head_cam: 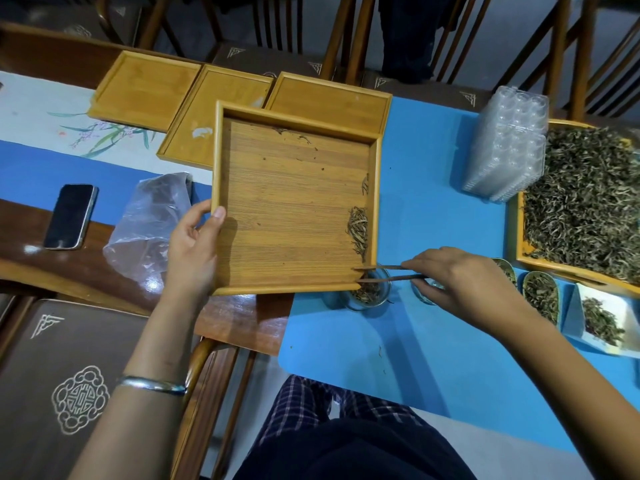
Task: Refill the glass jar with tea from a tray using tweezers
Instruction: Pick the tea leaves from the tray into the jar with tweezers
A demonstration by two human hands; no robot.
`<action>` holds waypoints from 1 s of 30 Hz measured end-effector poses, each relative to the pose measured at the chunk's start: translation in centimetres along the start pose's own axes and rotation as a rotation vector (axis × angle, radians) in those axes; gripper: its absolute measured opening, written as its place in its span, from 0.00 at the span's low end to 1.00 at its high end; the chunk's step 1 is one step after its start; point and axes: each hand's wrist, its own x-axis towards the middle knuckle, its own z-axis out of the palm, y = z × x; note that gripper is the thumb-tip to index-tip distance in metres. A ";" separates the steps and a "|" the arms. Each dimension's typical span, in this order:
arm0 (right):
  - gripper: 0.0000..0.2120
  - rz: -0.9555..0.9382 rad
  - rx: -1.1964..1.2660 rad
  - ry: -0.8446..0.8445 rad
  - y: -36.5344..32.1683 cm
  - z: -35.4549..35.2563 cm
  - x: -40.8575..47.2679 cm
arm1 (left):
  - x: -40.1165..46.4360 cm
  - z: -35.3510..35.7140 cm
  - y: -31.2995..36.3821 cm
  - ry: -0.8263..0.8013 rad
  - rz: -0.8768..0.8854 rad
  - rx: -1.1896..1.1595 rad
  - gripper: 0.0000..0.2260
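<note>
My left hand [194, 244] grips the left rim of a wooden tray [294, 209], thumb on the inner edge, and holds it tilted over the table. A small heap of dry tea leaves [358, 226] lies against the tray's right wall. My right hand [460, 282] pinches dark tweezers [384, 273], whose tips are spread apart at the tray's near right corner. Right under that corner stands a small glass jar [370, 292] with some tea in it. A second small glass piece [424, 292] sits partly hidden beneath my right hand.
Three empty wooden trays [221, 109] lie behind. A large tray heaped with tea [585, 202], a stack of clear plastic packs [509, 143], small metal dishes of tea [540, 299] and a white dish [602, 320] stand right. A phone [71, 216] and plastic bag [149, 223] lie left.
</note>
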 end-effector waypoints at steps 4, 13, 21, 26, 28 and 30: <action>0.12 0.101 0.031 0.103 -0.7 -0.3 0.1 | -0.1 -0.1 0.1 -0.012 0.006 0.013 0.05; 0.13 0.420 0.220 0.426 -3.7 0.6 5.5 | -0.4 -0.1 0.1 0.006 0.007 0.025 0.12; 0.11 0.460 0.193 0.405 -4.9 1.4 9.7 | -0.3 0.0 0.3 0.013 -0.002 0.043 0.14; 0.12 0.541 0.209 0.359 -5.2 2.4 8.9 | -0.3 0.1 0.2 0.030 -0.008 0.036 0.14; 0.12 0.542 0.236 0.344 -5.4 2.5 8.2 | -0.4 0.2 0.2 0.038 -0.016 0.028 0.14; 0.12 0.547 0.245 0.306 -5.7 2.7 7.3 | -0.4 0.1 0.2 0.032 -0.025 0.020 0.14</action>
